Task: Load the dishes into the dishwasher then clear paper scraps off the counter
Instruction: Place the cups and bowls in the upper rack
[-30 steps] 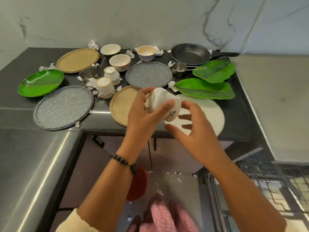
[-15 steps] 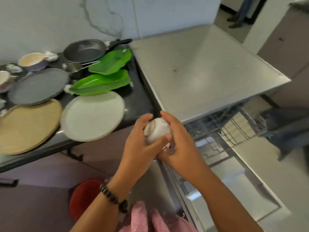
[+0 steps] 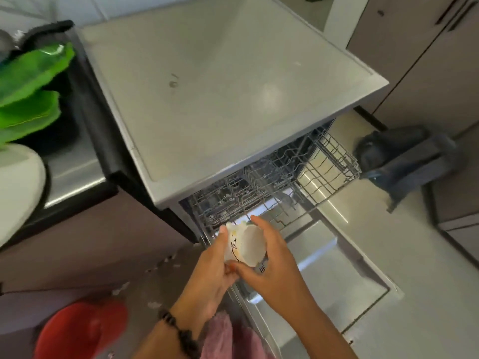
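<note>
A small white cup (image 3: pixel 246 246) with a black drawn mark lies on its side between both hands, its mouth turned toward me. My left hand (image 3: pixel 213 268) grips it from the left and below. My right hand (image 3: pixel 269 263) curls round its rim from the right. The cup is just in front of the dishwasher's pulled-out wire rack (image 3: pixel 272 187), above the lowered door (image 3: pixel 331 275). Green leaf-shaped plates (image 3: pixel 28 92) and the edge of a white plate (image 3: pixel 18 187) show on the dark counter at the left.
The dishwasher's grey top (image 3: pixel 220 81) fills the middle. A red bin (image 3: pixel 80 330) stands on the floor at bottom left, with paper scraps (image 3: pixel 155 304) scattered nearby. A dark bag (image 3: pixel 404 156) lies on the floor at right. Cabinet doors (image 3: pixel 427 47) stand behind.
I have turned right, away from the counter. Both hands carried the cup from above the counter's plates down to the front of the open dishwasher rack, and its mouth now faces me.
</note>
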